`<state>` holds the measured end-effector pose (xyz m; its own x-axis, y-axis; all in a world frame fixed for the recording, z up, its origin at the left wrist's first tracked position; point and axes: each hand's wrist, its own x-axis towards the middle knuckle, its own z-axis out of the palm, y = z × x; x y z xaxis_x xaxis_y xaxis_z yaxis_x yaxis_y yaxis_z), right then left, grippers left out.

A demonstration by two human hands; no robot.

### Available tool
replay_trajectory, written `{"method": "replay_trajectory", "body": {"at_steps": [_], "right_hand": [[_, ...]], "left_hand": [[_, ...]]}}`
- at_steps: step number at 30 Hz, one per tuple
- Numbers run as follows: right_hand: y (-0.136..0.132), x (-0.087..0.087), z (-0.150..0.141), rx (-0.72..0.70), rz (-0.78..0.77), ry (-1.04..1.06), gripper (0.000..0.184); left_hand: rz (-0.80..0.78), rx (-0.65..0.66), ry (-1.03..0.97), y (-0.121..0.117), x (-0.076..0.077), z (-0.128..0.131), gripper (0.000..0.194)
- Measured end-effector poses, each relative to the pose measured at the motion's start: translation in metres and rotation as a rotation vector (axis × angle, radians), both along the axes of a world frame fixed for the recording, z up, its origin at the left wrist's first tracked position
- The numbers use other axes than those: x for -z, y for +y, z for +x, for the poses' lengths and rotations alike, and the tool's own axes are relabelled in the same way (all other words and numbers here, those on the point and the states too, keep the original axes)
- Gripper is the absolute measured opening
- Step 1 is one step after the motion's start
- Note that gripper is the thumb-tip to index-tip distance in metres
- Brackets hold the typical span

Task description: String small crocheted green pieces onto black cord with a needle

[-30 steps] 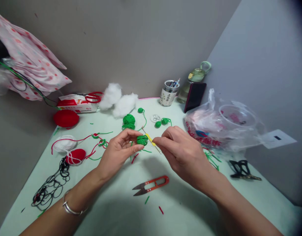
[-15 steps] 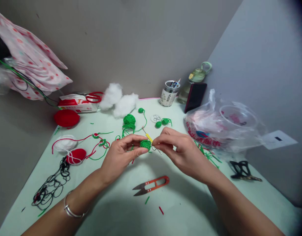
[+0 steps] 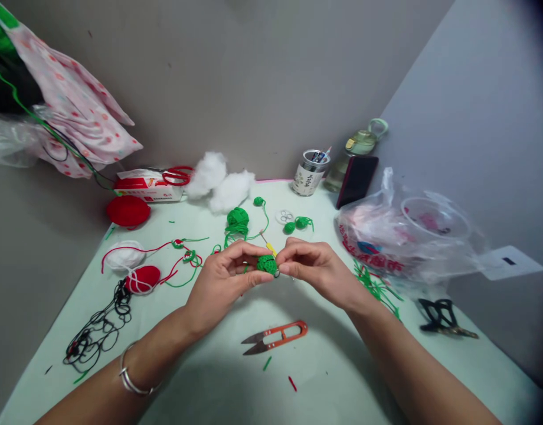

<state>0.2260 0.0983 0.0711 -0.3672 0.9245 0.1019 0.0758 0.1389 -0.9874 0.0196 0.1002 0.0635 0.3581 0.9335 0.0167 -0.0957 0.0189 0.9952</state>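
My left hand (image 3: 227,271) pinches a small green crocheted ball (image 3: 267,264) between thumb and fingers, raised over the table. At the ball's right side, the thumb and fingertips of my right hand (image 3: 313,265) are pressed together. A small dark loop (image 3: 277,274) shows below those fingertips; what they grip is too small to make out. Behind my hands lies a crochet hook with a yellow handle (image 3: 271,249), partly covered by my right fingers. Thread snips with orange handles (image 3: 289,335) rest on the table nearer to me.
Green yarn (image 3: 238,219), white stuffing (image 3: 231,190) and small green crocheted balls (image 3: 301,222) are at the back. Red yarn (image 3: 143,279) and tangled black cord (image 3: 98,330) lie left. A plastic bag (image 3: 373,236), green scraps (image 3: 375,286) and a black claw clip (image 3: 444,316) are right.
The green ball has shifted slightly right and turned in my left hand. My right hand has moved down and left, closer against the ball. The camera view has tilted a little.
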Motion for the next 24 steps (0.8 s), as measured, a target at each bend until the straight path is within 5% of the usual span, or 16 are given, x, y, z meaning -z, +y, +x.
{"method": "replay_trajectory", "body": {"at_steps": [9, 13, 18, 21, 24], "right_hand": [[0.002, 0.009, -0.005, 0.003, -0.185, 0.088, 0.014], [-0.001, 0.009, -0.012, 0.102, -0.136, -0.060, 0.009], [-0.013, 0.000, -0.018, 0.054, -0.106, -0.118, 0.014], [-0.020, -0.003, -0.020, 0.072, -0.010, -0.280, 0.019], [-0.021, 0.003, -0.020, 0.175, 0.245, -0.519, 0.020]], "left_hand": [[0.040, -0.026, 0.020, -0.001, 0.003, 0.003, 0.021], [0.115, -0.065, 0.047, 0.002, 0.012, 0.006, 0.021], [0.222, -0.086, 0.153, 0.005, 0.021, 0.008, 0.021], [0.206, -0.076, 0.184, 0.007, 0.023, 0.008, 0.021], [0.151, -0.039, 0.193, 0.009, 0.025, 0.007, 0.018]]}}
